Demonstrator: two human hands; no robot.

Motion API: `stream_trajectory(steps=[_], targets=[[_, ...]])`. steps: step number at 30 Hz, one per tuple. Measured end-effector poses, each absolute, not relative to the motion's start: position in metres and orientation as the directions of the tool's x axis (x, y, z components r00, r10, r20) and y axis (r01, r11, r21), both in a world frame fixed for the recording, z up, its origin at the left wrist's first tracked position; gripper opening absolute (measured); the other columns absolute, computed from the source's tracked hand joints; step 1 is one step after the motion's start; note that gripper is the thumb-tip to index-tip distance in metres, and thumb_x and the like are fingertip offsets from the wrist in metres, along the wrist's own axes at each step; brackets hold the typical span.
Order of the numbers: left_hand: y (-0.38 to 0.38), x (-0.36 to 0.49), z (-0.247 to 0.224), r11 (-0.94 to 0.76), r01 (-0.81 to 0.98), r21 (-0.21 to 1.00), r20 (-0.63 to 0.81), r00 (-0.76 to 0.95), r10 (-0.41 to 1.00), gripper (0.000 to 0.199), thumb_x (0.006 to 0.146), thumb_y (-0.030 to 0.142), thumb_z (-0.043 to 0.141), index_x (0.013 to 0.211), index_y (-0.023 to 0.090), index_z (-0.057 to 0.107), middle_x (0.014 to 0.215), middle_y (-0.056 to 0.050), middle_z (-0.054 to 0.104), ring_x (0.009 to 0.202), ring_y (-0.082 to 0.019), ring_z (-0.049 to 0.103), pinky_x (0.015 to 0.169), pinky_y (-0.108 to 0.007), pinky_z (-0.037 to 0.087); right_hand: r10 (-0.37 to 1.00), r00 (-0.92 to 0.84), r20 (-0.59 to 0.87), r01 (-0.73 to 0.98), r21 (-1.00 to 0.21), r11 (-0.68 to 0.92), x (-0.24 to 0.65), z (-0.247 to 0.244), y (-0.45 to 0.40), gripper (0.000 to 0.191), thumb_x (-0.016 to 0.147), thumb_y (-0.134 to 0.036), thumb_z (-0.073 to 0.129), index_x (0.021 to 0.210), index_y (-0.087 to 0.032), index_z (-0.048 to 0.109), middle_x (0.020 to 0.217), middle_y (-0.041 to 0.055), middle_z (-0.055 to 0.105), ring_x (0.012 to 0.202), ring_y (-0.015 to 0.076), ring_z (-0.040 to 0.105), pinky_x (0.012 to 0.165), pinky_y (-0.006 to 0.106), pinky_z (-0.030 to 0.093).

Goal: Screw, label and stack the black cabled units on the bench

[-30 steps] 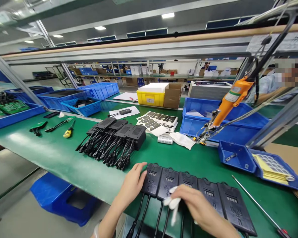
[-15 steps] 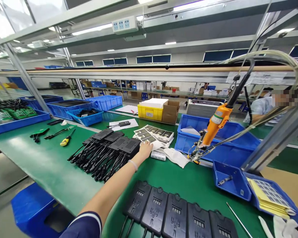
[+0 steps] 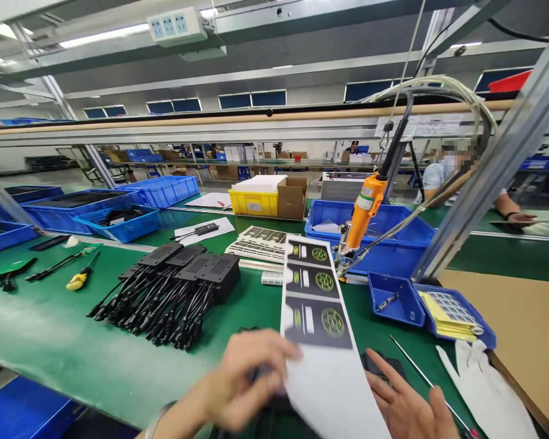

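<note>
My left hand (image 3: 251, 378), slightly blurred, pinches the left edge of a white label sheet (image 3: 320, 305) with three dark printed labels on it. At the sheet's lower right edge, my right hand (image 3: 409, 399) has its fingers spread and grips nothing. Under the sheet and hands lie black devices (image 3: 387, 366), mostly hidden. A pile of black boxes with cables (image 3: 178, 280) lies to the left. Behind the held sheet is a stack of printed label sheets (image 3: 256, 244).
An orange power screwdriver (image 3: 365, 207) hangs before a blue bin (image 3: 384, 253). Small blue trays (image 3: 396, 299), a metal rod (image 3: 421, 369) and a white glove (image 3: 485, 384) lie at right. A yellow-handled tool (image 3: 78, 279) lies left. A person (image 3: 434, 174) sits across.
My left hand has come back from the sheet stack with a label sheet in it. My right hand has come into view. The camera view has shifted to the right.
</note>
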State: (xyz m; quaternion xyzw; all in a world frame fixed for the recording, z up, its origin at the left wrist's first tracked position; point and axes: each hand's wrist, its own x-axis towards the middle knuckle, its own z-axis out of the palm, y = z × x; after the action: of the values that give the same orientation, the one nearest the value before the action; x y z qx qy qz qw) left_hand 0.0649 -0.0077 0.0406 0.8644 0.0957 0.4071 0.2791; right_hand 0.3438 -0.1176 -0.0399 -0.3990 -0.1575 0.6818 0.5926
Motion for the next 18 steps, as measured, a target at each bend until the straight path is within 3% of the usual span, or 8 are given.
stream_trajectory(steps=[2,4,6,9,12,14,18], targets=[[-0.031,0.061,0.029,-0.737,-0.244,0.63,0.582,0.777,0.241,0.028,0.099,0.035,0.043,0.079,0.019,0.057,0.091,-0.01,0.076,0.074,-0.016,0.07,0.069,-0.023,0.05,0.916,0.097,-0.39,-0.743,-0.641,-0.194,0.326,-0.028,-0.112,0.103,0.062,-0.084,0.064,0.14,-0.019,0.047,0.123,0.0206,0.068,0.112,0.0358,0.065,0.086,0.048,0.054],[-0.038,0.058,0.016,-0.619,-0.276,0.735,0.494,0.844,0.211,0.04,0.099,0.043,0.04,0.071,0.019,0.054,0.076,-0.01,0.075,0.062,-0.015,0.067,0.061,-0.023,0.047,0.897,0.201,-0.393,-0.694,-0.704,-0.153,0.311,-0.021,-0.11,0.097,0.072,-0.063,0.075,0.149,-0.021,0.033,0.12,0.0161,0.07,0.101,0.0274,0.069,0.079,0.04,0.056],[-0.032,0.055,0.004,-0.51,-0.195,0.838,0.365,0.894,0.259,0.048,0.097,0.051,0.043,0.064,0.019,0.053,0.062,-0.007,0.069,0.056,-0.014,0.062,0.058,-0.024,0.043,0.896,0.265,-0.357,-0.602,-0.787,-0.135,0.298,-0.023,-0.112,0.103,0.07,-0.045,0.084,0.153,-0.024,0.026,0.11,0.01,0.072,0.082,0.0196,0.069,0.068,0.032,0.054],[-0.012,0.052,-0.005,-0.384,-0.001,0.923,0.2,0.855,0.479,0.055,0.086,0.065,0.059,0.059,0.018,0.051,0.056,-0.001,0.055,0.057,-0.012,0.05,0.058,-0.024,0.036,0.918,0.315,-0.24,-0.504,-0.862,-0.053,0.281,-0.037,-0.117,0.104,0.068,-0.039,0.087,0.153,-0.027,0.027,0.088,0.0017,0.072,0.063,0.0136,0.061,0.056,0.025,0.05],[0.006,0.055,-0.009,-0.295,0.07,0.953,0.146,0.747,0.649,0.061,0.074,0.068,0.072,0.059,0.019,0.04,0.057,0.005,0.041,0.056,-0.008,0.034,0.051,-0.021,0.026,0.926,0.311,-0.213,-0.462,-0.886,-0.048,0.271,-0.049,-0.12,0.073,0.071,-0.045,0.083,0.135,-0.023,0.056,0.086,0.0043,0.072,0.07,0.0165,0.065,0.06,0.028,0.054],[0.013,0.056,-0.011,-0.281,0.063,0.958,0.131,0.774,0.62,0.062,0.072,0.066,0.074,0.057,0.02,0.034,0.054,0.007,0.036,0.051,-0.007,0.027,0.047,-0.021,0.021,0.914,0.311,-0.26,-0.485,-0.87,-0.083,0.273,-0.05,-0.121,0.056,0.074,-0.051,0.078,0.12,-0.021,0.067,0.1,0.0089,0.074,0.082,0.0208,0.068,0.066,0.032,0.057],[0.016,0.054,-0.008,-0.298,0.033,0.954,0.101,0.901,0.421,0.058,0.074,0.056,0.075,0.051,0.021,0.034,0.045,0.008,0.033,0.044,-0.006,0.028,0.045,-0.023,0.023,0.863,0.35,-0.365,-0.592,-0.8,-0.099,0.297,-0.04,-0.122,0.072,0.073,-0.055,0.078,0.136,-0.03,0.056,0.118,0.0082,0.071,0.096,0.026,0.069,0.072,0.035,0.059]])
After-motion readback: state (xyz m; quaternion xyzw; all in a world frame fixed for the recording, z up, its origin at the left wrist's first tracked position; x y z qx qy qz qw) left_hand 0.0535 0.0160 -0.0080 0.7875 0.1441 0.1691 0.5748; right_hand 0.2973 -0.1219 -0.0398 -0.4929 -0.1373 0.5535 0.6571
